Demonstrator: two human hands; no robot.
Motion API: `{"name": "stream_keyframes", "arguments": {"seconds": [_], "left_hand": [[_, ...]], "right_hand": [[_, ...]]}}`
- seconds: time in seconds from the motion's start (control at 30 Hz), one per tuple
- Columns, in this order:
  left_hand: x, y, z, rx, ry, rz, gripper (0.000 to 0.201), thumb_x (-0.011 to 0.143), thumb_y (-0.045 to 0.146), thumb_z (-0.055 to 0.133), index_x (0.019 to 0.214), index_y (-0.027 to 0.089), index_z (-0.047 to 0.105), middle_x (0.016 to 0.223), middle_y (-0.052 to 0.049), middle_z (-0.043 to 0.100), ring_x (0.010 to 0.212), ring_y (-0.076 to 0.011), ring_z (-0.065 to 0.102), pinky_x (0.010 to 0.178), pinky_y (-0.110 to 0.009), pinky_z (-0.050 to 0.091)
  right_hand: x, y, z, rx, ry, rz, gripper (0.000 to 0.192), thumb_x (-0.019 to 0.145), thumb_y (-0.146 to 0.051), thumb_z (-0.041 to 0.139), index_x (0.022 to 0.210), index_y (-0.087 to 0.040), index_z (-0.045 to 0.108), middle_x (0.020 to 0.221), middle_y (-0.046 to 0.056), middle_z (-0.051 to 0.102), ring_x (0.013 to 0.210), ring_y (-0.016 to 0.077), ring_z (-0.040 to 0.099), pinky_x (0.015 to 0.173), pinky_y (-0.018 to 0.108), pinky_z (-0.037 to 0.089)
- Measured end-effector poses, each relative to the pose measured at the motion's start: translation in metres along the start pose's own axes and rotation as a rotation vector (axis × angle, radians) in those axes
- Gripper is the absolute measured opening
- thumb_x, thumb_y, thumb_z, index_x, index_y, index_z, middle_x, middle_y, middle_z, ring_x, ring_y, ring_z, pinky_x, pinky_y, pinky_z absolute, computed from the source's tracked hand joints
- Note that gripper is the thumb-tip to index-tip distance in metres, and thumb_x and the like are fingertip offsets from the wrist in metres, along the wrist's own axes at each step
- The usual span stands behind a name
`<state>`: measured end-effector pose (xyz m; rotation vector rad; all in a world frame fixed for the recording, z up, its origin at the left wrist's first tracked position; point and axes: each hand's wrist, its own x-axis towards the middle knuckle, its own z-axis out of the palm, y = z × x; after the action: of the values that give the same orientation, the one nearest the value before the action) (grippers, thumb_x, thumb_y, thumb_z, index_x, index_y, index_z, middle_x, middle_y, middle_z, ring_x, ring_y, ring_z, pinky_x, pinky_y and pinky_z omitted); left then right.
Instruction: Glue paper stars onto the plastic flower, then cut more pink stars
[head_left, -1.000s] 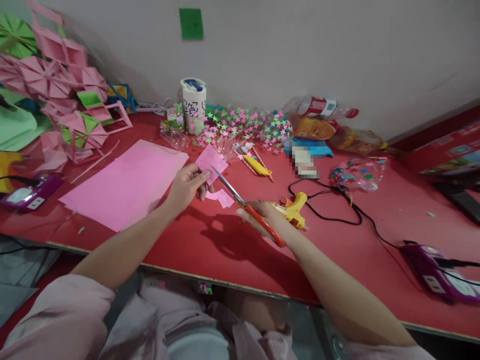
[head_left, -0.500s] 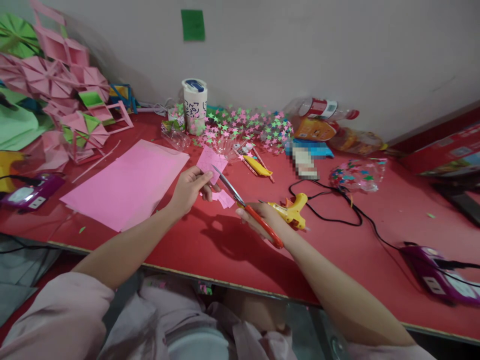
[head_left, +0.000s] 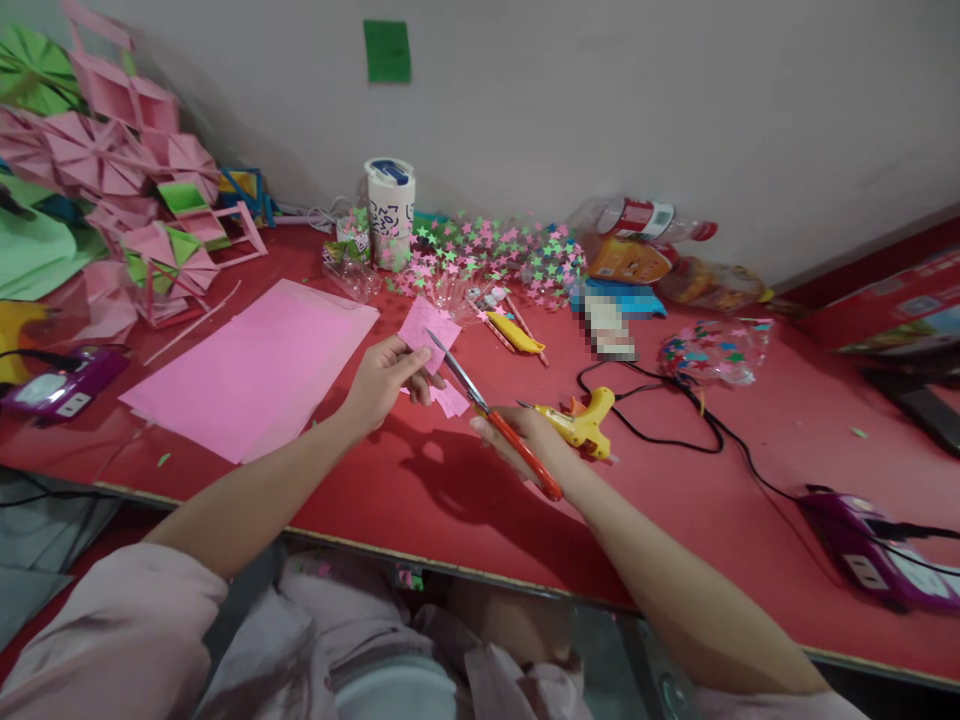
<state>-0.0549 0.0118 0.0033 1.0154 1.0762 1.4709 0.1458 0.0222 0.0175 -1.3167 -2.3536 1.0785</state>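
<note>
Mid-cut: your left hand [head_left: 382, 380] pinches the pink slip [head_left: 429, 326] above the red table [head_left: 420, 490], right hand [head_left: 525, 440] gripping the scissors [head_left: 491, 415], blades at its edge; next, close them squarely

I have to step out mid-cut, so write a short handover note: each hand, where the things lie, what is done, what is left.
Left hand: pinches a small pink paper piece above the red table.
Right hand: holds orange-handled scissors, blades at the piece's edge.
Done: pink scraps lie under the hands.
Left: the cut on the held piece looks unfinished.
Nearby: big pink sheet, yellow glue gun.
</note>
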Motion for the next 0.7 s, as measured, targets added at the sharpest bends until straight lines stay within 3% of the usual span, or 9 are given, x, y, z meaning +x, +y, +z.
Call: {"name": "stream_keyframes", "arguments": {"seconds": [0.7], "left_hand": [[-0.0012, 0.0086, -0.0044, 0.058, -0.079, -0.063, 0.03, 0.064, 0.039, 0.072, 0.069, 0.015, 0.053, 0.045, 0.001, 0.061, 0.031, -0.01, 0.052, 0.035, -0.02, 0.039]], "right_hand": [[0.0033, 0.0047, -0.0085, -0.017, -0.073, 0.001, 0.051, 0.078, -0.067, 0.046, 0.057, -0.021, 0.044, 0.045, -0.004, 0.038, 0.043, 0.0102, 0.038, 0.047, 0.025, 0.028]]}}
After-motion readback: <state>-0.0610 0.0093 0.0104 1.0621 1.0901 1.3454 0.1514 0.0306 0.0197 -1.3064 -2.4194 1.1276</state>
